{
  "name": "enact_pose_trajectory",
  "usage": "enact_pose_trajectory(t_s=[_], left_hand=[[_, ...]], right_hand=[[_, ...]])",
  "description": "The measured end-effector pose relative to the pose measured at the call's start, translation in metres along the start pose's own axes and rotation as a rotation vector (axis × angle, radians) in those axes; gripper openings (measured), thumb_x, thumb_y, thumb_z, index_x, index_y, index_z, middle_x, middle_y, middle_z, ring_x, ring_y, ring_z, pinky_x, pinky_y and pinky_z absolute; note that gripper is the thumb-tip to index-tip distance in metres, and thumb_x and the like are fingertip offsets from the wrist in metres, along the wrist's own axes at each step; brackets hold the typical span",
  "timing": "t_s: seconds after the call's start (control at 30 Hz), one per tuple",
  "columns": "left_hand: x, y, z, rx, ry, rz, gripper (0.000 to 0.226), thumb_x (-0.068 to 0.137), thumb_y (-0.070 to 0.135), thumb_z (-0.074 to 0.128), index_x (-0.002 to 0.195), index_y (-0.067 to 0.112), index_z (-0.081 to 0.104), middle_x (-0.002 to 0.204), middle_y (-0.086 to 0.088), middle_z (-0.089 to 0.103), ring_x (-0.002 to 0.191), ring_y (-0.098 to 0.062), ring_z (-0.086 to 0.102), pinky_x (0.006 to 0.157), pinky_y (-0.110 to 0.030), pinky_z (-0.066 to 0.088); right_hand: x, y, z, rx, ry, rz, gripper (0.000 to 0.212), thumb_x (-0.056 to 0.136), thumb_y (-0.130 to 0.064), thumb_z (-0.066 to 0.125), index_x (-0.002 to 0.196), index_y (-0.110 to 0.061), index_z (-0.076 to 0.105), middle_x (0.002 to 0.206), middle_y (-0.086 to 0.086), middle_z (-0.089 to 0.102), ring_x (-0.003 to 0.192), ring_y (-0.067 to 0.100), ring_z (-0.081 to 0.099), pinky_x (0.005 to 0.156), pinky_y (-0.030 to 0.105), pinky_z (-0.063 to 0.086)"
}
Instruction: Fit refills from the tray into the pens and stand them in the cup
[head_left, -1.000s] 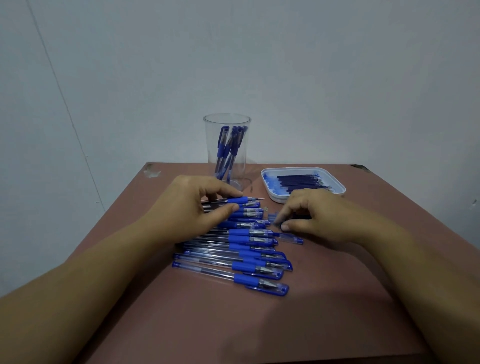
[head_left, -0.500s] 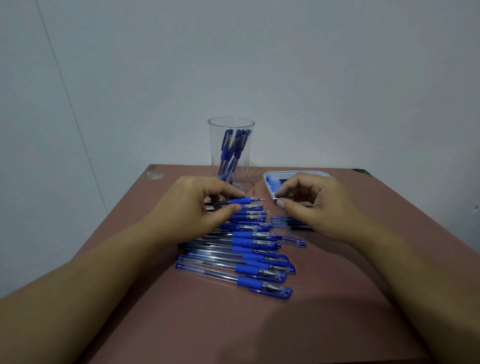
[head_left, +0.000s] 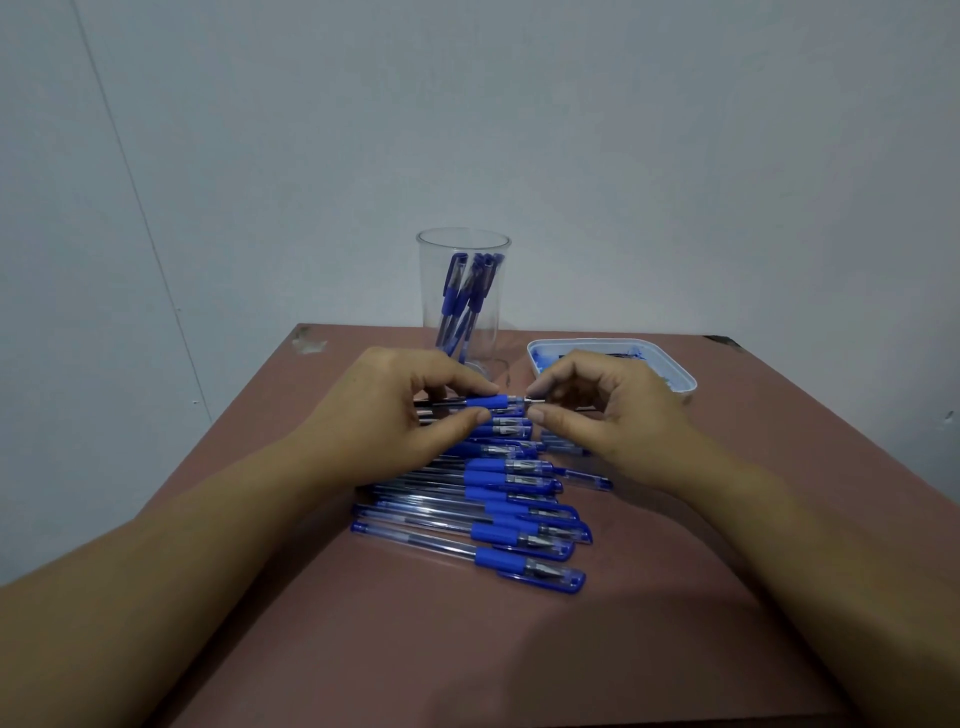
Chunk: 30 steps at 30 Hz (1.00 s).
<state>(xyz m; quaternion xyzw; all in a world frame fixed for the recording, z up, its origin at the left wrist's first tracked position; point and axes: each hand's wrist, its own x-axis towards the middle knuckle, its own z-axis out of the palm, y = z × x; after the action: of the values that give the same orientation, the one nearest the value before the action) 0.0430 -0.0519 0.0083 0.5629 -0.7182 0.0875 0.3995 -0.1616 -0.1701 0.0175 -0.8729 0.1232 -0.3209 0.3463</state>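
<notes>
My left hand (head_left: 410, 415), in front of the cup (head_left: 462, 291), keeps its fingers (head_left: 475, 417) pinched round the blue grip of the pen (head_left: 488, 401). My right hand (head_left: 608, 415) has come up off the desk (head_left: 675, 623). Its fingers now pinch at the pen's tip, so I judge the refill seated and capping next.

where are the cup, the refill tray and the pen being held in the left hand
cup (head_left: 430, 291): head view, clear left wall
tray (head_left: 587, 341): head view, far white rim
held pen (head_left: 487, 401): head view, blue grip section
</notes>
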Motion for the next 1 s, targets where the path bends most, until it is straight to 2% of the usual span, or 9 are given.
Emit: enact_pose_trajectory(t_s=[0.13, 0.27, 0.43, 0.57, 0.7, 0.77, 0.87, 0.93, 1.0], left_hand=[[0.0, 0.002, 0.0, 0.011, 0.012, 0.02, 0.022, 0.084, 0.031, 0.075, 0.105, 0.027, 0.075, 0.086, 0.022, 0.068, 0.078, 0.001, 0.065, 0.067, -0.009, 0.048], [0.0, 0.003, 0.001, 0.019, 0.005, 0.025, 0.022, 0.084, 0.031, 0.074, 0.107, 0.028, 0.074, 0.087, 0.025, 0.065, 0.079, 0.002, 0.065, 0.067, -0.009, 0.048], [0.001, 0.004, 0.0, 0.027, 0.005, 0.023, 0.023, 0.085, 0.032, 0.074, 0.107, 0.03, 0.073, 0.085, 0.029, 0.062, 0.079, 0.004, 0.063, 0.067, -0.007, 0.046], [0.001, 0.004, 0.001, 0.031, 0.007, 0.024, 0.022, 0.084, 0.029, 0.076, 0.106, 0.029, 0.074, 0.086, 0.028, 0.063, 0.078, 0.004, 0.064, 0.067, -0.007, 0.046], [0.0, 0.004, 0.001, 0.018, 0.009, 0.019, 0.023, 0.084, 0.03, 0.075, 0.107, 0.028, 0.074, 0.086, 0.022, 0.068, 0.077, 0.003, 0.064, 0.067, -0.009, 0.047], [0.0, 0.003, 0.001, 0.02, 0.01, 0.012, 0.023, 0.084, 0.03, 0.076, 0.106, 0.028, 0.074, 0.085, 0.021, 0.068, 0.077, 0.002, 0.064, 0.066, -0.01, 0.047], [0.0, 0.003, 0.001, 0.032, -0.001, 0.009, 0.022, 0.084, 0.033, 0.074, 0.106, 0.028, 0.075, 0.086, 0.019, 0.07, 0.077, 0.001, 0.064, 0.067, -0.014, 0.05], [0.0, 0.003, 0.001, 0.027, 0.001, 0.01, 0.023, 0.084, 0.033, 0.073, 0.107, 0.027, 0.075, 0.088, 0.018, 0.071, 0.078, 0.0, 0.065, 0.067, -0.015, 0.051], [0.0, 0.004, 0.001, 0.024, 0.002, 0.013, 0.023, 0.085, 0.031, 0.074, 0.107, 0.028, 0.074, 0.088, 0.02, 0.069, 0.078, 0.002, 0.064, 0.067, -0.013, 0.049]], right_hand=[[0.001, 0.001, 0.004, -0.052, 0.004, -0.012, 0.001, 0.086, -0.036, 0.065, 0.086, -0.037, 0.065, 0.084, -0.013, 0.07, 0.079, 0.007, 0.067, 0.07, 0.02, 0.054], [0.002, 0.003, 0.003, -0.099, 0.009, -0.064, 0.011, 0.083, -0.049, 0.058, 0.092, -0.044, 0.062, 0.086, -0.015, 0.069, 0.082, 0.005, 0.066, 0.071, 0.018, 0.053], [0.003, 0.008, 0.002, -0.221, 0.028, -0.18, 0.03, 0.084, -0.026, 0.075, 0.097, -0.047, 0.057, 0.088, -0.017, 0.064, 0.083, 0.008, 0.063, 0.071, 0.018, 0.052], [0.004, 0.009, 0.002, -0.196, -0.013, -0.163, 0.008, 0.089, -0.042, 0.061, 0.094, -0.048, 0.061, 0.089, -0.019, 0.067, 0.085, 0.004, 0.064, 0.068, 0.013, 0.049], [0.003, 0.008, 0.001, -0.212, 0.019, -0.18, 0.037, 0.082, -0.033, 0.074, 0.107, -0.051, 0.053, 0.086, -0.017, 0.062, 0.082, 0.007, 0.063, 0.072, 0.016, 0.052], [0.004, 0.01, 0.001, -0.259, 0.024, -0.219, 0.031, 0.085, -0.022, 0.074, 0.1, -0.043, 0.058, 0.086, -0.016, 0.063, 0.081, 0.007, 0.062, 0.07, 0.018, 0.051], [0.004, 0.011, 0.001, -0.237, -0.003, -0.203, 0.013, 0.09, -0.037, 0.064, 0.095, -0.048, 0.06, 0.088, -0.019, 0.065, 0.085, 0.004, 0.063, 0.069, 0.013, 0.047], [0.003, 0.012, 0.001, -0.214, 0.003, -0.188, 0.02, 0.087, -0.042, 0.064, 0.103, -0.052, 0.057, 0.088, -0.02, 0.065, 0.086, 0.004, 0.063, 0.071, 0.012, 0.048], [0.002, 0.011, 0.0, -0.23, 0.026, -0.197, 0.035, 0.084, -0.031, 0.074, 0.105, -0.051, 0.054, 0.086, -0.017, 0.062, 0.082, 0.006, 0.062, 0.072, 0.016, 0.051]])
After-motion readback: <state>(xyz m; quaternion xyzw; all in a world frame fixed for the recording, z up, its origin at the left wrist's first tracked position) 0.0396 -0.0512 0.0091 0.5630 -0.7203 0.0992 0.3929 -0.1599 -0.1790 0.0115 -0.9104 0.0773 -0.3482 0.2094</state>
